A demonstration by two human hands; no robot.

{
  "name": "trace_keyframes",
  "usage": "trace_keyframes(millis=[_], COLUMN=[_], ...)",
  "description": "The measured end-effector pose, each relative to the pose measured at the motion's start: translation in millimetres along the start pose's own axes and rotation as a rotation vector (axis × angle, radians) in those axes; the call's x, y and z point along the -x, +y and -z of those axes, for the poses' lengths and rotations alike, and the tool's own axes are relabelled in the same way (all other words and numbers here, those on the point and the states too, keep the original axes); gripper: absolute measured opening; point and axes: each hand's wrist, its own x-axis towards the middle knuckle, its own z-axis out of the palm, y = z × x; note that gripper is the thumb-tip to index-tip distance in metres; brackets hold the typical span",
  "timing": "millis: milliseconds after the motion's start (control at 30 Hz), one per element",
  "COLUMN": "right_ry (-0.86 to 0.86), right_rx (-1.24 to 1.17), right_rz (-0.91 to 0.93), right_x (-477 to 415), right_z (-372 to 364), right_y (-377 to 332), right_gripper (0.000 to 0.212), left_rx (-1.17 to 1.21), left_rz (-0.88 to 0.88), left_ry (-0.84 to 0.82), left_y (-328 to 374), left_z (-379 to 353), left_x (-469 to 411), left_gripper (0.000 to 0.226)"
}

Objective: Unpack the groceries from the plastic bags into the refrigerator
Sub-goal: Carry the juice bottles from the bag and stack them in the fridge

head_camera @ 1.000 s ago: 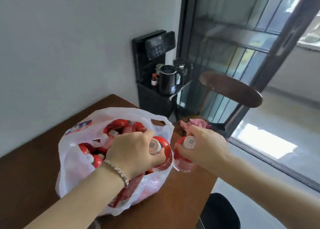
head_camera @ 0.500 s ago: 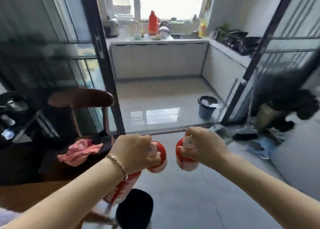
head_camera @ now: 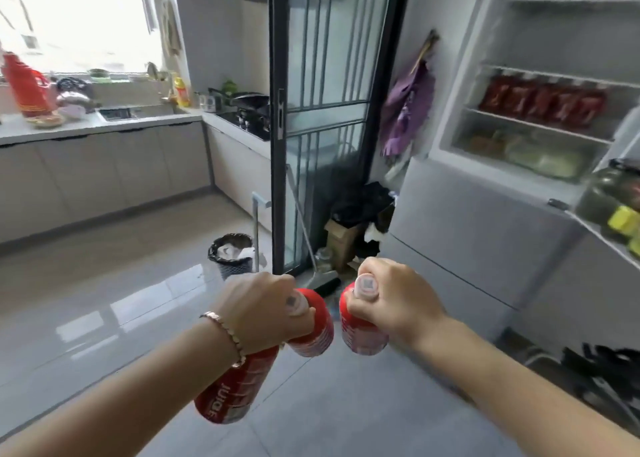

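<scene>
The left hand (head_camera: pixel 263 309), a beaded metal bracelet (head_camera: pixel 225 332) on its wrist, is closed into a fist around the neck of a red plastic bottle with a pale printed cap (head_camera: pixel 317 332), the cap showing between thumb and forefinger. A second red bottle (head_camera: pixel 235 391) with white "JUICE" lettering slants down and out from under the same fist, below the wrist; the fingers that hold it are hidden, so the grip on it cannot be told. The right hand (head_camera: pixel 398 304) is likewise curled tight around the neck of a third red bottle (head_camera: pixel 360 335), its thumb lying beside the printed cap. The two upper bottles hang just beside each other with a narrow gap between them, above the pale grey tiled floor (head_camera: pixel 104 318). To the right stands the grey refrigerator (head_camera: pixel 485 214) with its upper compartment open, red packets (head_camera: pixel 540 102) lined on a wire shelf, well apart from both hands. A dark mesh waste basket (head_camera: pixel 231 256) sits beyond the left fist.
</scene>
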Motion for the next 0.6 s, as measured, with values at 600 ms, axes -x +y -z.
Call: trace_keyframes(millis=[600], right_ry=[0.406], right_rx=[0.083], right_rz=[-0.463], right_x=[-282], right_z=[109], right_y=[239], right_gripper=[0.025], left_rx=[0.102], left_rz=[-0.521], left_ry=[0.139], left_y=[99], left_z=[-2], left_x=[-479], left_gripper=[0.046])
